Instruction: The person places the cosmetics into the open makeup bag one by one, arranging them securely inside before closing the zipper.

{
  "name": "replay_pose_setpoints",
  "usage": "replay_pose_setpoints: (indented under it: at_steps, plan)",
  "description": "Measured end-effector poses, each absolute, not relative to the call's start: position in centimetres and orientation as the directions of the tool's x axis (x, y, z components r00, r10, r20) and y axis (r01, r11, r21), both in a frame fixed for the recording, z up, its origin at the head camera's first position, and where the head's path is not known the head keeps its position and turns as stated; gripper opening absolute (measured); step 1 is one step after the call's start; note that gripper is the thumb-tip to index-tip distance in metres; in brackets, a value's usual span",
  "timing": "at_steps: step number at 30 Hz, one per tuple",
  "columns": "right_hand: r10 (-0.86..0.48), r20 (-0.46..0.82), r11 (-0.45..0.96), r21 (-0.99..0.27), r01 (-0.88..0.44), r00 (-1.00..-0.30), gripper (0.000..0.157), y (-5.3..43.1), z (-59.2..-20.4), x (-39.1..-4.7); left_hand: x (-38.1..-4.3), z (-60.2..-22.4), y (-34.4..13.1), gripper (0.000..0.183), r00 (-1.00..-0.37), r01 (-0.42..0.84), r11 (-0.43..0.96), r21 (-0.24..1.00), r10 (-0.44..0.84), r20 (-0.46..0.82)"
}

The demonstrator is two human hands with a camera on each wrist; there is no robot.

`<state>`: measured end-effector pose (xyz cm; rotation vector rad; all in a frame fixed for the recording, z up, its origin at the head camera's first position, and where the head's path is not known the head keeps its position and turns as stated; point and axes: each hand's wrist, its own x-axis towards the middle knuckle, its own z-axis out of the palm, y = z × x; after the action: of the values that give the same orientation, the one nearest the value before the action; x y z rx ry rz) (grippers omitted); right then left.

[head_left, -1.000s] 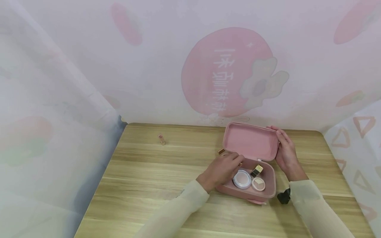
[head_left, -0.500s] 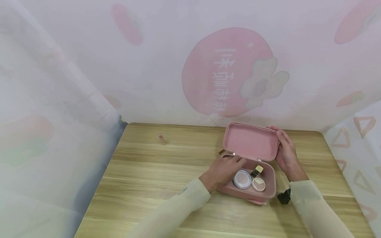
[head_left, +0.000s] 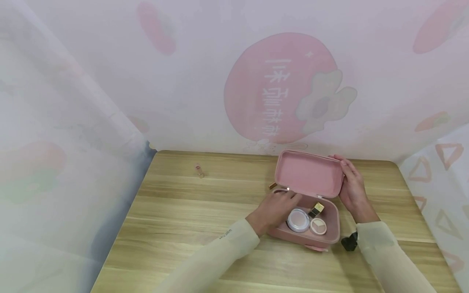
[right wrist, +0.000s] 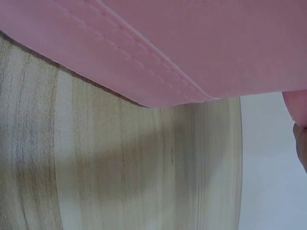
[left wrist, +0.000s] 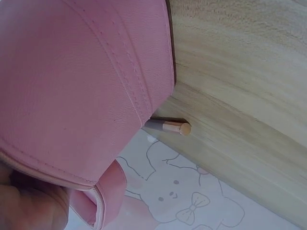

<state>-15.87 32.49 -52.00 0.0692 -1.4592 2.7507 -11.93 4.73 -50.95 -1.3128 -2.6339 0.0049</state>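
A pink cosmetic case (head_left: 308,240) stands unzipped at the right of the table, its lid (head_left: 309,173) raised. My right hand (head_left: 353,189) grips the lid's right edge, thumb in front. My left hand (head_left: 275,209) reaches over the left wall into the case; its fingertips are hidden, and whether they hold anything cannot be seen. In the left wrist view, curled fingers (left wrist: 33,206) show at the case's zip edge. Inside lie a round compact (head_left: 298,220), a small round palette with pale segments (head_left: 318,226) and a black-and-gold piece like a lipstick (head_left: 316,210).
A thin stick with a copper-coloured end (left wrist: 168,126) pokes out behind the case on the wood-grain table (head_left: 176,219). Far left on the table lies a small pinkish tube (head_left: 199,171). A black object (head_left: 349,242) sits at the right sleeve. Printed cloth (head_left: 183,101) hangs behind.
My left hand has shifted slightly right, and a copper-coloured bit that showed at its fingertips is now out of sight. The right hand and lid have stayed put.
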Motion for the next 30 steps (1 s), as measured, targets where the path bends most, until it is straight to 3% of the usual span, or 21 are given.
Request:
replay_pose_setpoints:
  at_steps: [15, 30]
  plan:
    - [0.003, 0.039, -0.56, -0.828, -0.035, -0.999, 0.031, 32.5, -52.0, -15.8, -11.7, -50.2, 4.2, 0.019, -0.614, 0.766, 0.633, -0.111, 0.772, 0.163]
    - [0.013, 0.054, -0.566, -0.823, -0.052, -0.998, 0.032, 32.4, -52.0, -15.9, -12.1, -48.8, 2.9, 0.008, -0.618, 0.772, 0.635, 0.023, 0.742, 0.26]
